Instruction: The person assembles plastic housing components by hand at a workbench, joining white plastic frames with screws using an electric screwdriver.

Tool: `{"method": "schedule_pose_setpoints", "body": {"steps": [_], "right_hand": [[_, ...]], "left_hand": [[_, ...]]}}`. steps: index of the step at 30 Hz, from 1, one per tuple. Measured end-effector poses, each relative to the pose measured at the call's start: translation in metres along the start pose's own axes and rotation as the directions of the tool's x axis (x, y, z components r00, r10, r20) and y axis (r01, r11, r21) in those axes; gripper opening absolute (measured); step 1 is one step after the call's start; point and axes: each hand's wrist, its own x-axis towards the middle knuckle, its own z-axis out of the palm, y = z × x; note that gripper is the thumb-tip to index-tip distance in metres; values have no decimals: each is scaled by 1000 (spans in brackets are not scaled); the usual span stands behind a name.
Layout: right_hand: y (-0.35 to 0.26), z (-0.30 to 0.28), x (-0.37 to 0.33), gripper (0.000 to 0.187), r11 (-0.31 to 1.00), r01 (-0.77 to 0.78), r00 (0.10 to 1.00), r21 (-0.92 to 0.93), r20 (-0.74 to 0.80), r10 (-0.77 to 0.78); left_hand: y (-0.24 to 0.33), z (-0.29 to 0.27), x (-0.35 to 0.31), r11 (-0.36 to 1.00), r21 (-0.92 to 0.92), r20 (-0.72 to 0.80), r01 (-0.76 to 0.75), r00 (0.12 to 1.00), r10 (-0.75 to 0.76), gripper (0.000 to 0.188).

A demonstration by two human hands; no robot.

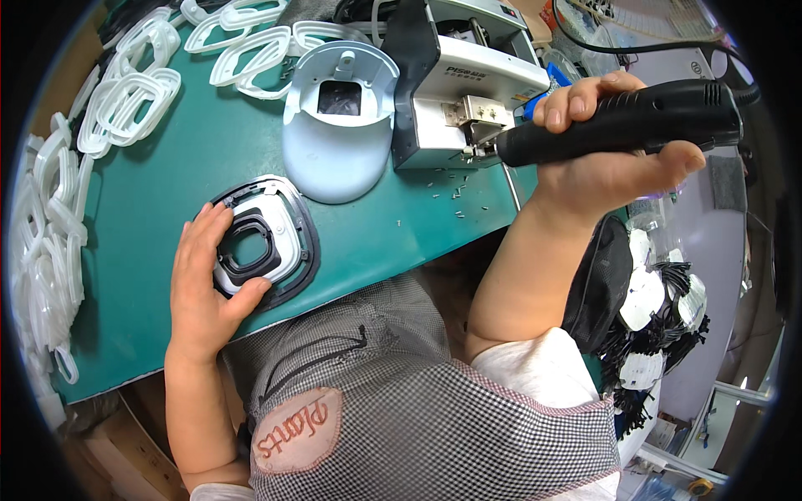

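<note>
The green table (359, 242) reaches from 8 o'clock round to 1, its far side cut off by the top edge. A checked apron (434, 409) fills 6 o'clock, cropped at the bottom. White rings (54, 267) heap up from 8 to 11 o'clock, overlapping too much to count and blurring into the dark rim. The machine (468, 58) stands just past 12, its top cut off. White pads (643, 299) with black wires pile up at 4 o'clock beside a black bag (601, 288), partly behind the right arm. The pale blue cover (338, 159) lies at 11, a dark opening in it; what sits in that opening is unclear.

At 2 o'clock the right hand (597, 179) has its fingers wrapped round the black driver (626, 123), thumb stretched along the handle. The driver's front end meets the machine's outlet; its tip is hard to make out. A black cord (660, 48) loops near its back end, the join hidden.

At 9 o'clock the frame (288, 238) lies flat, dark outside, white within. The left hand (200, 284) covers its left side, thumb spread from the fingers; whether it clamps or merely rests, I cannot tell. Tiny screws (456, 196) scatter near 1 o'clock.
</note>
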Motion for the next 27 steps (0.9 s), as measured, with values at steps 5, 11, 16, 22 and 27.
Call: {"method": "schedule_pose_setpoints", "body": {"steps": [5,11,16,22,27], "right_hand": [[5,28,-23,94,978,-90,930,188,366,15],[21,92,-56,87,879,-336,783,339,619,61],[55,147,-89,96,801,-366,742,474,668,-56],[76,174,-104,104,792,-369,775,486,631,-27],[88,177,-109,105,822,-371,780,432,626,23]], "left_hand": [[-3,-7,-4,999,37,16,40,999,-40,75],[-16,-17,-18,999,10,-7,48,999,-48,72],[-20,-15,-22,994,-80,-40,76,996,-79,72],[-19,-14,-24,990,-113,-67,89,993,-97,71],[-20,-14,-26,990,-106,-84,91,991,-100,69]]}}
